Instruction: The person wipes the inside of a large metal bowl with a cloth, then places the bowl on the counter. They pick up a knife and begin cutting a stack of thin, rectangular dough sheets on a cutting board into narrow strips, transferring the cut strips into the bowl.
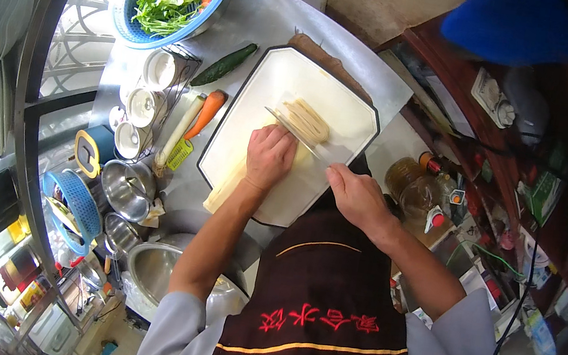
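A white cutting board with a dark edge (341, 82) lies in front of me. My left hand (271, 155) presses with curled fingers on a long pale folded sheet, perhaps dough or tofu skin (225, 187), which runs under my forearm to the board's lower left edge. The handle of a kitchen knife (298, 135) is in my right hand (360, 196); its blade lies slantwise just beyond my left knuckles. Against the blade's far side sits a small bundle of pale cut strips (307, 118). My fingers hide the knife's handle and part of the sheet.
Left of the board lie a cucumber (224, 65), a carrot (207, 113), a leek (181, 130) and a yellow-green grater (179, 154). Beyond stand white containers in a wire rack (144, 106) and a blue basket of greens (219, 10). Metal bowls (127, 191) stand at the lower left.
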A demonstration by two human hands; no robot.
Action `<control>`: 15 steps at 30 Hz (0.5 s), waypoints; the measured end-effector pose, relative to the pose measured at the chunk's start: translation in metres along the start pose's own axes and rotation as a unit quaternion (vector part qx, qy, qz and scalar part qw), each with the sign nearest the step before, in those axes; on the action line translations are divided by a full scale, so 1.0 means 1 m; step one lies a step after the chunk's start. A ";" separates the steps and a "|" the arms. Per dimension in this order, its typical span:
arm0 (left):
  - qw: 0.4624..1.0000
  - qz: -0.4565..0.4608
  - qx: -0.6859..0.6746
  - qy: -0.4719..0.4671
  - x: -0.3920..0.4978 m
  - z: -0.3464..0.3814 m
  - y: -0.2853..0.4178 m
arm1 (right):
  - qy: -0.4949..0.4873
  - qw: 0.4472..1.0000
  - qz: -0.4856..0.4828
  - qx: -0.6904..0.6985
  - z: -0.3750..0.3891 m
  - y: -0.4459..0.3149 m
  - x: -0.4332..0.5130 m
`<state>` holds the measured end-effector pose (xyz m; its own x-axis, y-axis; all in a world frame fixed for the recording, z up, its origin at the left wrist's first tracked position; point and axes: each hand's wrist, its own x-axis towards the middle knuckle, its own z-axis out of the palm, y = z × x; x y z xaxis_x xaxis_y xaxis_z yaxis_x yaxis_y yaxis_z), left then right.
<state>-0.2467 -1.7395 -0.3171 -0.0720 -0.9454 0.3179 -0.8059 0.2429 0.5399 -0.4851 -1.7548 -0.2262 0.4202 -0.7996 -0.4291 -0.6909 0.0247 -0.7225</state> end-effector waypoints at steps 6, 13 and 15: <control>1.000 -0.007 -0.007 0.003 0.000 -0.001 -0.001 | 0.012 0.999 -0.011 -0.040 0.026 0.006 0.024; 1.000 -0.002 -0.011 0.014 0.000 -0.003 0.003 | 0.079 0.995 -0.054 0.037 0.034 0.011 0.037; 1.000 -0.006 -0.014 0.020 -0.001 -0.004 0.003 | 0.069 0.995 -0.048 0.050 0.022 0.006 0.026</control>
<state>-0.2466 -1.7367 -0.3134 -0.0388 -0.9386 0.3429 -0.7903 0.2388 0.5643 -0.4652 -1.7621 -0.2535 0.3918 -0.8754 -0.2831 -0.5863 -0.0005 -0.8101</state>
